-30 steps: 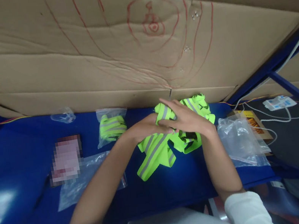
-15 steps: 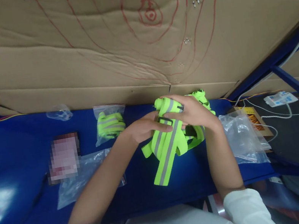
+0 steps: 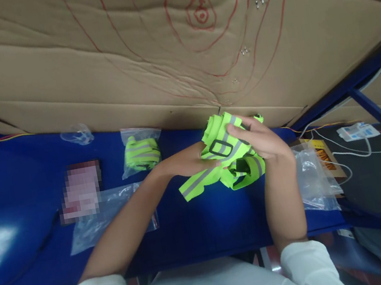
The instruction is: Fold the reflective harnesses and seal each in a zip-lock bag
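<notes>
Gripping folds of striped, neon-yellow webbing with a black rectangular buckle, the left hand and right hand both have a closed grip on it, above the glossy blue surface, near its far edge.

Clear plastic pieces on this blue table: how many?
At least 4: a crumpled piece at back left, a bag holding neon straps, a flat piece partly hidden by the left forearm, and a layered piece at right, which may hide more.
</notes>
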A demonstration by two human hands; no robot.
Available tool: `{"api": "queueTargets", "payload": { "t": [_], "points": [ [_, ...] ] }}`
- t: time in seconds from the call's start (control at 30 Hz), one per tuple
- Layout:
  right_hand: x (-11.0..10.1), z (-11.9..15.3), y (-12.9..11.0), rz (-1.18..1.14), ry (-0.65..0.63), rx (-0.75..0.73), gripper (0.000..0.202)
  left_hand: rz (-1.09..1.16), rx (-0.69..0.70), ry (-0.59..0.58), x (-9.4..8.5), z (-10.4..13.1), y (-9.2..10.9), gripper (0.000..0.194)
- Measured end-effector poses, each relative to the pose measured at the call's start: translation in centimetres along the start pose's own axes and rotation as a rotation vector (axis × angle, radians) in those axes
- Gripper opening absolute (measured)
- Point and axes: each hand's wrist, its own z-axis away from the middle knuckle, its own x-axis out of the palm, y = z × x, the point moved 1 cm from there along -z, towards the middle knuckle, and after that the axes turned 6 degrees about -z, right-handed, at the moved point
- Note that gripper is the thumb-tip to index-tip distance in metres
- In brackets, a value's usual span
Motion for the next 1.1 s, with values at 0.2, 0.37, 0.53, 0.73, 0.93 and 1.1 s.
{"api": "queueTargets", "payload": {
  "t": [0.2,0.37,0.53,0.73,0.93,1.1],
  "points": [
    [0.2,-0.5,0.6,0.015,0.006,0.048,0.053,-0.18,-0.047,0.047,-0.6,0.5,-0.2,0.038],
    [0.2,-1.3,0.8,0.182,0.103,-0.159,0.056,-0.126,-0.021,0.034,-0.8,0.8,0.5,0.037],
    [0.8,-0.9,0.1,0.464,0.167,-0.287,0.037,0.072,-0.089,0.019,-0.8,0.4,0.0,0.034],
    [1.8,0.1,-0.3,0.692,-0.048,-0.207,0.069,-0.012,-0.07,0.057,-1.0,0.5,-0.2,0.024],
    [2.2,-0.9,0.2,0.706,-0.014,-0.292,0.058,0.312,-0.209,0.23,-0.4,0.5,-0.2,0.03],
    [1.6,-1.0,0.0,0.655,0.148,-0.296,0.052,0.783,-0.258,0.052,1.4,-0.4,0.0,0.045]
  ]
}}
